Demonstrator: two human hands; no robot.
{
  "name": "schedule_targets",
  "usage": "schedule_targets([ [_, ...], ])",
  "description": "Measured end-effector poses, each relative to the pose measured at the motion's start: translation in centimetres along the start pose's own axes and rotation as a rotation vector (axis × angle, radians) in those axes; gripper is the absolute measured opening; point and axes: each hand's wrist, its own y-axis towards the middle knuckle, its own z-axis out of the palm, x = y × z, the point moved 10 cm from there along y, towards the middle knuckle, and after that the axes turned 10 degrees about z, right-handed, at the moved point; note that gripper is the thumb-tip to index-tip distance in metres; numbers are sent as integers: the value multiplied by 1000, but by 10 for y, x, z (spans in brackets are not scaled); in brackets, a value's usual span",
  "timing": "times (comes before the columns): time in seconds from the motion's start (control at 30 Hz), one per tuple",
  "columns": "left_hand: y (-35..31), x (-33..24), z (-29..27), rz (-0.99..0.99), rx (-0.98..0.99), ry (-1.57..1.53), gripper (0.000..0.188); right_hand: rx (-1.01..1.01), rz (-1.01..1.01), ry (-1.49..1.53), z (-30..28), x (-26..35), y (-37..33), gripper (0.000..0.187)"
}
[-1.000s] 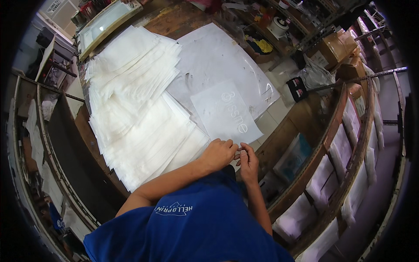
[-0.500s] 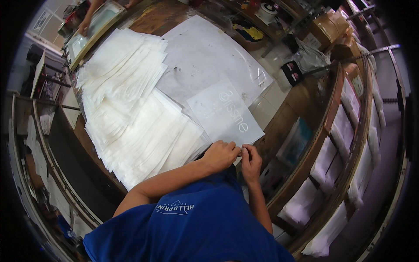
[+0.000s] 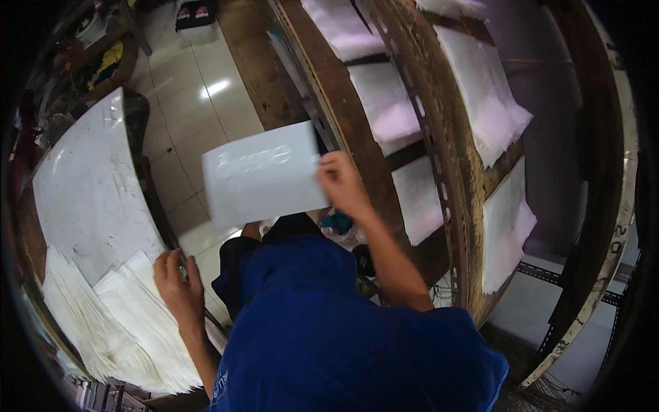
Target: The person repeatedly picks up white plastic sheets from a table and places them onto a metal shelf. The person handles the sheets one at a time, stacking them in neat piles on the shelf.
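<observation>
In right hand (image 3: 343, 184), pale sheet (image 3: 264, 182) by its edge, left hand (image 3: 180, 285) apart

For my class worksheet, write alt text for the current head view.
The person's right hand holds a pale, lettered sheet by its edge; the left hand is near fanned white sheets. A blue shirt fills the lower centre; wooden racks of white bundles stand at right.

The pale rectangular sheet (image 3: 264, 189) looks like smooth plastic — its lettering (image 3: 252, 159) glossy. The fanned white stack (image 3: 137, 336) looks matt and papery, the large grey-white board (image 3: 96, 182) smooth but scuffed. Pale square floor tiles (image 3: 185, 127) shine; the long brown beam (image 3: 467, 206) is rough wood — the blue shirt (image 3: 295, 323) matt cloth.
</observation>
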Motion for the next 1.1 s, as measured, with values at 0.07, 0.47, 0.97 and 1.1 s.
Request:
schedule_targets([
  [0.07,-15,17,-3,-68,38,35,27,-152,85,19,-68,-72,-2,11],
  [0.47,-72,47,13,-83,323,360,42,-874,493,406,-455,-374,-160,13],
  [0.97,-65,46,20,-37,347,398,51,-798,737,-591,-496,-408,-176,21],
  [1.1,-75,54,12,-113,287,373,52,-767,603,-766,-489,-393,-138,23],
])
